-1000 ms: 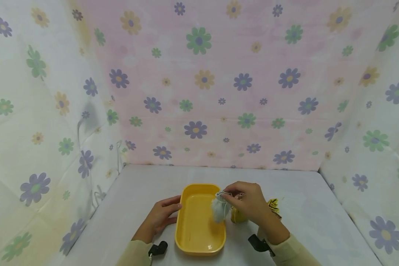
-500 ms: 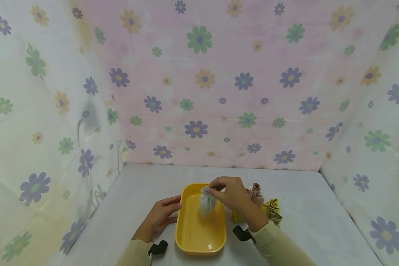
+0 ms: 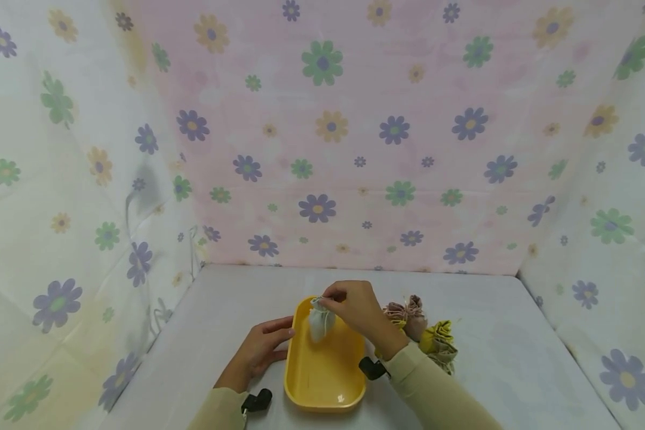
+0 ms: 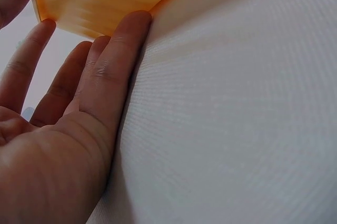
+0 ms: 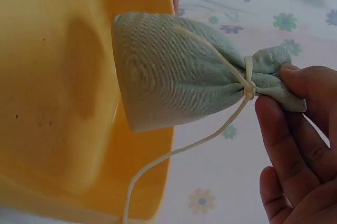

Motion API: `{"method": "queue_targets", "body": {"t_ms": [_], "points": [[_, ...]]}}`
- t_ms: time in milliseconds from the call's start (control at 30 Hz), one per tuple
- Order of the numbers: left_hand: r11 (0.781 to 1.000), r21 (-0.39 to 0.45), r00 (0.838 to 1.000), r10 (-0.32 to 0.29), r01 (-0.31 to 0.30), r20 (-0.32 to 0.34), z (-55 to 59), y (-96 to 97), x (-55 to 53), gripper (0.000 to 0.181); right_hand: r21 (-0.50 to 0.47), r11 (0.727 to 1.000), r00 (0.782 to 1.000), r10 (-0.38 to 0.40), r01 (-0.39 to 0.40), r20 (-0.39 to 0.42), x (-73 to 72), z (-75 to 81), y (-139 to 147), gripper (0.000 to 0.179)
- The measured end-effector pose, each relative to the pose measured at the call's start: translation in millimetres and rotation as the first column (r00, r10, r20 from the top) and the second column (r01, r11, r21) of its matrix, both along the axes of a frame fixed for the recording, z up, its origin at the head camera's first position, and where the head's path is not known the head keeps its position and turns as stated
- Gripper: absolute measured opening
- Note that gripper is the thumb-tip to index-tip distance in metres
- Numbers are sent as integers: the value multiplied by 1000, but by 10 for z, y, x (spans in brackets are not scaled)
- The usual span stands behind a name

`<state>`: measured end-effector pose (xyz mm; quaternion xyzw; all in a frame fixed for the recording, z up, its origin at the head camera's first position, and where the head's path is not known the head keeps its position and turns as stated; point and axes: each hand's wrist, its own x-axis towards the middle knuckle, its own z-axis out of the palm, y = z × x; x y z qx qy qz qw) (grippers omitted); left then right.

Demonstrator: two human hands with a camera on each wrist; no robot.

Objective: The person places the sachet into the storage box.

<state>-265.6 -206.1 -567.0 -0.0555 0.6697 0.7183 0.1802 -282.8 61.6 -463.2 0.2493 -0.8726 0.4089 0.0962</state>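
A pale green drawstring pouch [image 5: 174, 71] hangs over the far left part of the yellow tray [image 3: 325, 382]. My right hand [image 3: 355, 303] pinches its gathered neck between thumb and fingers, just above the knotted cream cord [image 5: 248, 89]. In the right wrist view the pouch looks filled, and one cord end trails down from the knot. My left hand [image 3: 260, 346] rests against the tray's left side, its fingertips touching the wall. The left wrist view shows those fingers [image 4: 113, 66] extended along the outside of the tray, low by the white table.
Right of the tray stand several more tied pouches: a brown one [image 3: 416, 319], a yellow one [image 3: 437, 335] and an olive-beige one [image 3: 445, 356]. My right forearm partly hides this group. Flower-patterned cloth [image 3: 322, 149] encloses the white table [image 3: 516, 358] at back and sides.
My right hand has carried the pale green pouch leftward from the tray's right rim to above its far left part. The left hand and tray have stayed in place.
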Motion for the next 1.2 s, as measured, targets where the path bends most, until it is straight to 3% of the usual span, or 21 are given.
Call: {"method": "queue_targets", "body": {"t_ms": [367,600,1200], "points": [[1000,16,1000,-3,3,-19,-8,-14,-11,64,34,997,996,-67,65,57,-93,-121,-152,8],[1000,25,1000,-17,17,-17,-32,-19,-9,64,28,998,992,-58,56,113,-118,-171,-228,8],[999,18,999,-38,38,-23,-10,-27,-9,65,83,994,991,-82,73,108,-95,-171,-281,7]]}}
